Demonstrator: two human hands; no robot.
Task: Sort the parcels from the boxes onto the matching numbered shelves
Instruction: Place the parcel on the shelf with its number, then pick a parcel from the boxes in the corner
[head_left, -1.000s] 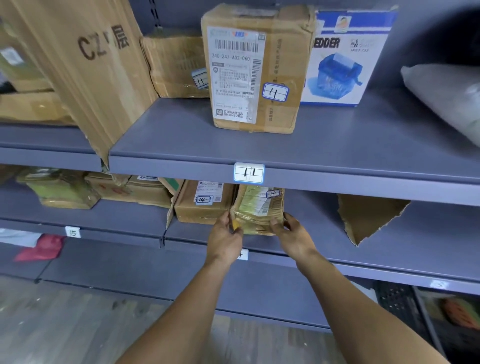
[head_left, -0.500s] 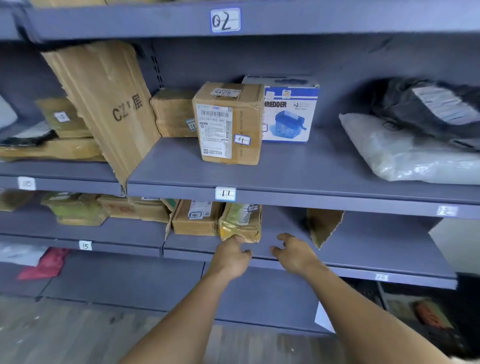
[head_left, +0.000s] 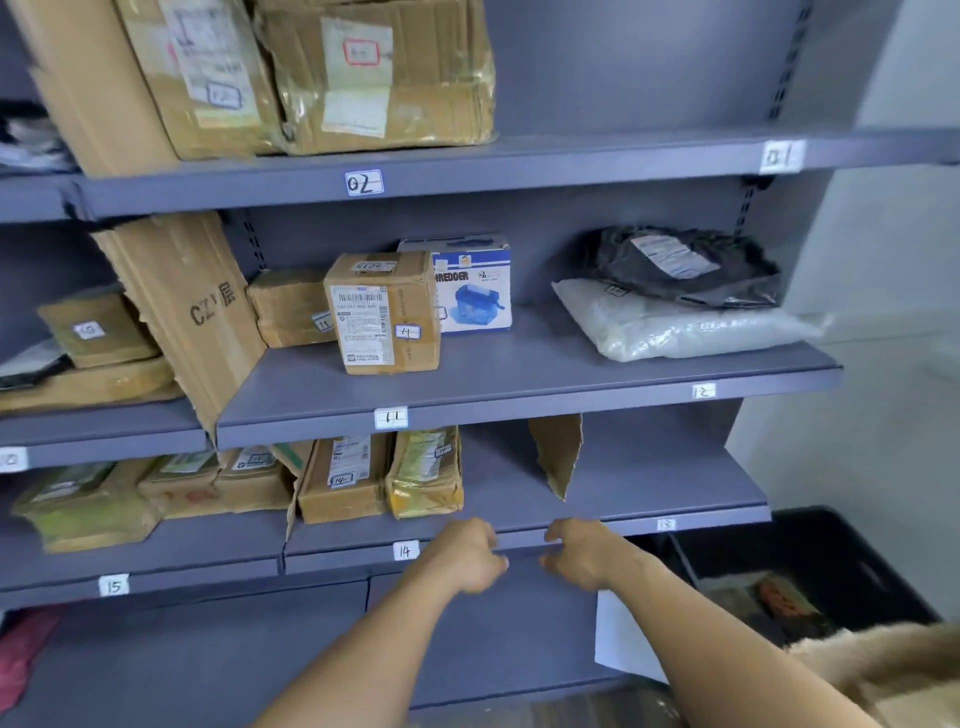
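Parcel (head_left: 425, 473) stood on shelf 14 (head_left: 504, 496); left hand (head_left: 467, 556), right hand (head_left: 582, 553) at its edge, fingers (head_left: 488, 564) loosely curled, empty.

The bare left forearm (head_left: 374, 654) and the bare right forearm (head_left: 717, 644) stretched forward from the lower edge of the view, angled toward each other. The bare left hand (head_left: 466, 557) and the bare right hand (head_left: 580, 555) hung level, near each other but apart, backs upward, fingers loosely curled inward, gripping nothing.
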